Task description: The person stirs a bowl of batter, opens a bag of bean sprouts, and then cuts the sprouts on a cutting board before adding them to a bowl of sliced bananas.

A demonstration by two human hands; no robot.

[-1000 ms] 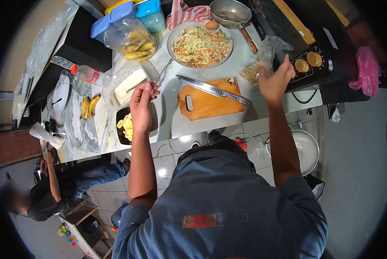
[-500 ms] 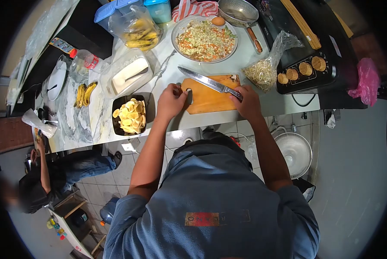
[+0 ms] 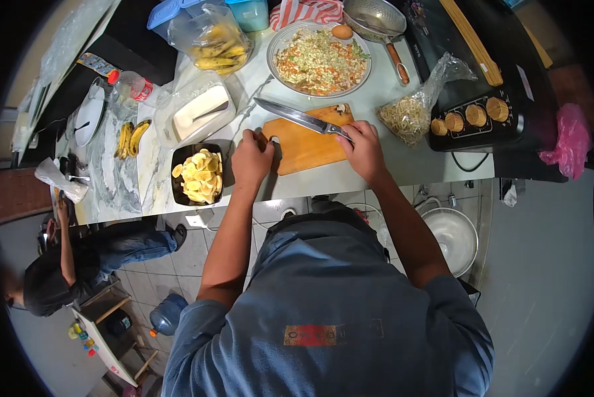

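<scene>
The wooden cutting board [image 3: 310, 147] lies near the counter's front edge, with a small dark scrap at its top right corner. At its left edge, my left hand [image 3: 251, 163] is closed, with the thumb and curled fingers against the wood beside the hole. My right hand [image 3: 364, 152] grips the handle of a large kitchen knife [image 3: 295, 116] at the board's right edge. The blade lies across the board's upper part, its tip pointing left past the far corner. To the left of my left hand stands a black container [image 3: 178, 192] full of pale banana slices [image 3: 202, 177].
Behind the board is a plate [image 3: 274, 69] of chopped vegetables with an egg [image 3: 342, 32]. A bag of bean sprouts [image 3: 405, 119] and a stove [image 3: 472, 135] are right; a tub of white batter [image 3: 197, 118] and bananas [image 3: 131, 140] are left. Another person [image 3: 55, 281] is far left.
The cutting board has slid left along the counter, together with both my hands and the knife. The view has shifted slightly.
</scene>
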